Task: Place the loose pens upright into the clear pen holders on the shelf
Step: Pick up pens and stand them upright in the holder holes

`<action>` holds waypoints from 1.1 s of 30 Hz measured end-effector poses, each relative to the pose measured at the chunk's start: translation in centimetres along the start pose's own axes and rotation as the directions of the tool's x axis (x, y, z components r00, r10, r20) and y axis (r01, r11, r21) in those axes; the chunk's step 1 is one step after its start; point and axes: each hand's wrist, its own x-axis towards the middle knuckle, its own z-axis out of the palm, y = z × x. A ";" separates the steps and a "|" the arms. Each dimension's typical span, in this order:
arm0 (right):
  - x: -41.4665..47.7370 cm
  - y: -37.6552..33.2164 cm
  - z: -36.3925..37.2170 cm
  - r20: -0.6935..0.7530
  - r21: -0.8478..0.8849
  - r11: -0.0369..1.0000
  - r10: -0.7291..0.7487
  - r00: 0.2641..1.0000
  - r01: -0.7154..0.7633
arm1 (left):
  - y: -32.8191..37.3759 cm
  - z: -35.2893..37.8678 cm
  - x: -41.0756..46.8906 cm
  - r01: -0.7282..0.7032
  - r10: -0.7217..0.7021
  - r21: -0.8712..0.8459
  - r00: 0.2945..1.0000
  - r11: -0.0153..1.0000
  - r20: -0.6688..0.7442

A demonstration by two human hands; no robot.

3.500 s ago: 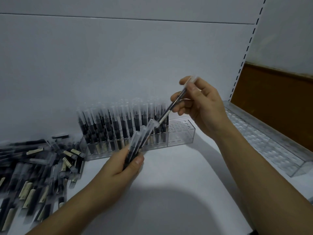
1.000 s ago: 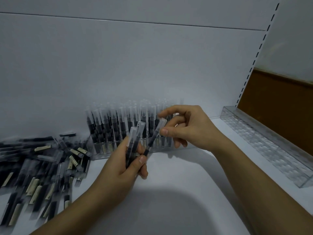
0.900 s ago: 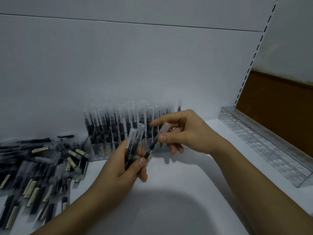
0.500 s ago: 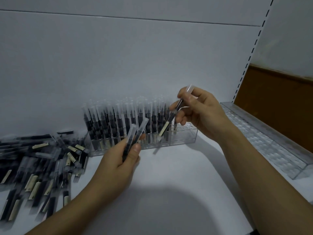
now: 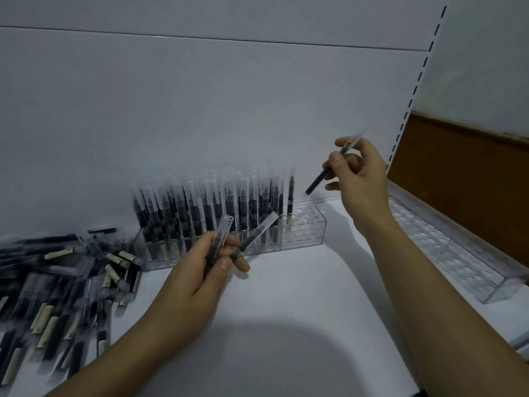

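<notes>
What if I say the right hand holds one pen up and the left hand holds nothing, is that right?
No. In the head view the left hand grips a few pens. The right hand does hold one pen up.

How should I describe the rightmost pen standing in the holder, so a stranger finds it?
Look at the clear pen holder against the white back panel. Upright pens crowd its left part. The rightmost pen stands apart beside the empty holes.

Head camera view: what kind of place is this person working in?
Most likely a stationery shop's display shelving. A slotted upright runs up the white back panel, a clear pen holder stands nearly full of identical pens, and a heap of loose pens lies at left.
</notes>
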 end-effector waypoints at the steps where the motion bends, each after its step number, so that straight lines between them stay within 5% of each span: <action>1: 0.1 0.3 0.0 0.011 -0.056 0.998 -0.007 1.000 0.008 | -0.1 0.0 0.0 0.009 -0.009 -0.005 1.000 1.000 -0.012; 24: -0.7 2.3 0.8 0.385 -0.463 0.850 -0.062 0.921 0.251 | -0.4 -0.2 0.1 0.022 -0.021 0.000 0.997 1.000 -0.078; 30: -0.7 2.2 0.8 0.362 -0.452 0.865 -0.046 0.931 0.218 | -0.4 -0.2 0.1 0.024 -0.024 -0.002 0.997 1.000 -0.077; 33: -1.2 1.2 1.0 0.197 -0.324 0.911 -0.197 0.960 0.254 | -0.4 -0.3 0.2 0.022 -0.023 -0.011 0.996 1.000 -0.087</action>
